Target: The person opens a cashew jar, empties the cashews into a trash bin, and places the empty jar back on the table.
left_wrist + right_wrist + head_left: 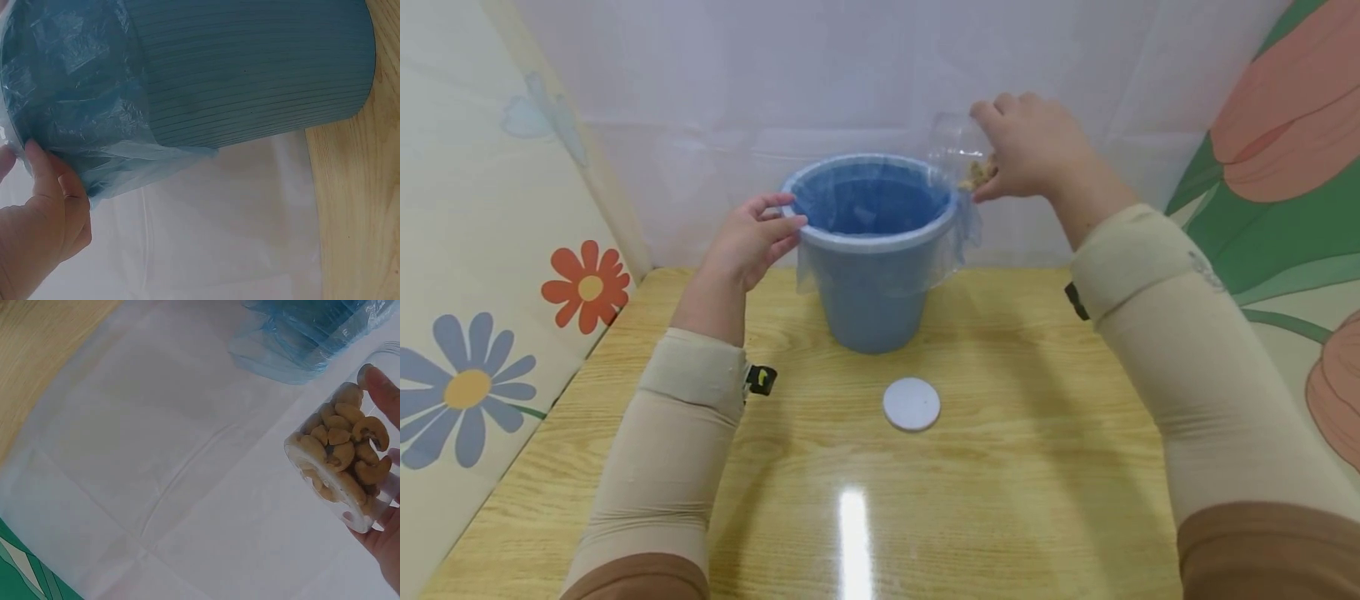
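Observation:
A blue trash bin stands upright on the table, lined with a thin translucent blue bag folded over its rim. My left hand grips the rim and bag edge on the bin's left side. At the right side of the rim, my right hand holds a clear jar, tilted on its side with its mouth toward the bin. Cashews lie inside, gathered toward the jar's base in the right wrist view.
A round white lid lies on the wooden table in front of the bin. Behind the bin hangs a white sheet. Flower-printed panels flank the table on both sides.

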Motion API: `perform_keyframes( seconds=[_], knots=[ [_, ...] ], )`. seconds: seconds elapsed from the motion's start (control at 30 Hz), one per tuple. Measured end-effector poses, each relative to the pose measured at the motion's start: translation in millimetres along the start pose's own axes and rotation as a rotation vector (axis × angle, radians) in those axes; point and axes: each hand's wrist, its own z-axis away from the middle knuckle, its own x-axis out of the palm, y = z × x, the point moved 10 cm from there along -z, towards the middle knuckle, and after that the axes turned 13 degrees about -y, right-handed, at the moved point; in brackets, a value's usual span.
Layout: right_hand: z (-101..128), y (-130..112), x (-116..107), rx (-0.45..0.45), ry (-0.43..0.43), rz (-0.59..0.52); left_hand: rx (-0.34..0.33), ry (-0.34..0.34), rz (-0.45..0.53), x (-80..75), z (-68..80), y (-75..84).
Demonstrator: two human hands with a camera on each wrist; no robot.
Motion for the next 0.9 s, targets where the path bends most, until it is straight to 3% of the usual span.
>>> perform_keyframes(
  seconds=[0.9],
  knots=[
    [-6.4,-18.2,3.9,-0.013,-0.017,0.080,-0.005,0.008,-0.028,2.5,-1.7,-2.5]
  ],
)
